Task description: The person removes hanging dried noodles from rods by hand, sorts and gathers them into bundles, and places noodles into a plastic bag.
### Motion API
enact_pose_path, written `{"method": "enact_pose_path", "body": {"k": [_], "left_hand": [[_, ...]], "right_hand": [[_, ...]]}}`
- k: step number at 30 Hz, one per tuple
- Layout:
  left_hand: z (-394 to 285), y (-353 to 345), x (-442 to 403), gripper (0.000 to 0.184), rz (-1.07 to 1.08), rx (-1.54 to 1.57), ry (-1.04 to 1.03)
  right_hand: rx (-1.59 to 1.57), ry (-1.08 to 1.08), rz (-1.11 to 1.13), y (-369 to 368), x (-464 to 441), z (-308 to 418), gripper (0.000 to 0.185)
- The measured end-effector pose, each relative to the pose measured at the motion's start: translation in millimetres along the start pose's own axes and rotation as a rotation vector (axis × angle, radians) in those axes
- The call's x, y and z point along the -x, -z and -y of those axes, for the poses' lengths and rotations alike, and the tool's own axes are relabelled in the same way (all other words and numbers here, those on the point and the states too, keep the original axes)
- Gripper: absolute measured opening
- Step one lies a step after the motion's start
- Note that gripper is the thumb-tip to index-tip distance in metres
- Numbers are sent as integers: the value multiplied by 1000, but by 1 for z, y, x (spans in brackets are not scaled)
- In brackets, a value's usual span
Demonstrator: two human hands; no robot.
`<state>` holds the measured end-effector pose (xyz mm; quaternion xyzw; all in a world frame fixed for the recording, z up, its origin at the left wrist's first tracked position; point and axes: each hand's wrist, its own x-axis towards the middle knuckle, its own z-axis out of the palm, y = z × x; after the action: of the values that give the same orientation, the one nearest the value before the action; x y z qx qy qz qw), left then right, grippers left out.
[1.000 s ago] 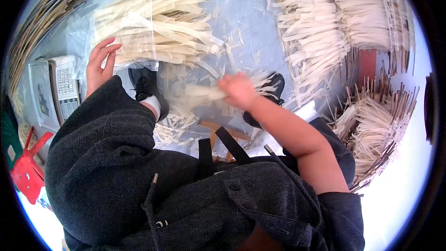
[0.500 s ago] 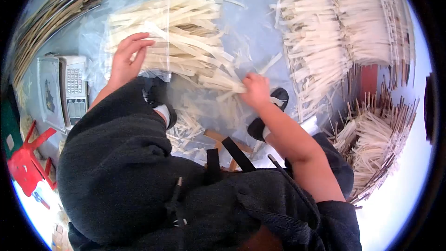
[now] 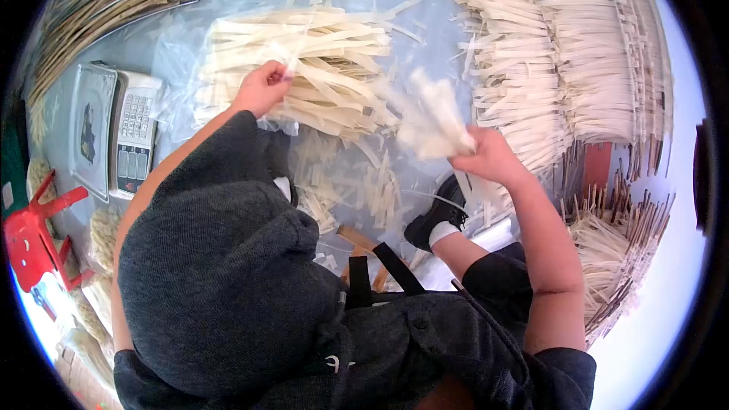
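Pale strips (image 3: 434, 118) are fanning out, blurred, leftward from the right hand (image 3: 488, 156), which is gripping the bunch by its near end. Left hand (image 3: 263, 89) is keeping its fingers drawn together at the edge of a clear bag (image 3: 181, 57), seemingly pinching the film. Strip pile (image 3: 345, 76) is lying partly bagged, just beyond the left hand.

Likely trouble: thin film could be snagging on strip ends if the bag mouth is sagging; uneven gripping could be letting strips slip. Offcuts (image 3: 380, 193), lying between the hands and body, might be catching in a bunch held low.

Shoe (image 3: 440, 212) is obstructing the space below the right hand; stacked strip rows (image 3: 524, 45) are crowding its outer side. Scale (image 3: 135, 133) is sitting left of the left hand.
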<state>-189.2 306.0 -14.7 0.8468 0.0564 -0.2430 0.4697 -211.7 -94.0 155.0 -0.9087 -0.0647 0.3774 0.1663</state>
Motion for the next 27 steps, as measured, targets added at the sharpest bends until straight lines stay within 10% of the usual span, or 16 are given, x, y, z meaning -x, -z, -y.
{"method": "enact_pose_path", "body": {"k": [5,11,16,27], "left_hand": [[-22,12,13,14,80,708,43],[-37,18,24,17,-88,956,134],[-43,16,31,18,45,737,-88],[-69,27,40,12,88,424,-204]], "right_hand": [[177,345,-279,-12,-75,57,44],[-171,86,260,-46,-138,77,38],[370,104,2,-33,-128,111,32],[127,344,-9,-67,-191,184,27]]}}
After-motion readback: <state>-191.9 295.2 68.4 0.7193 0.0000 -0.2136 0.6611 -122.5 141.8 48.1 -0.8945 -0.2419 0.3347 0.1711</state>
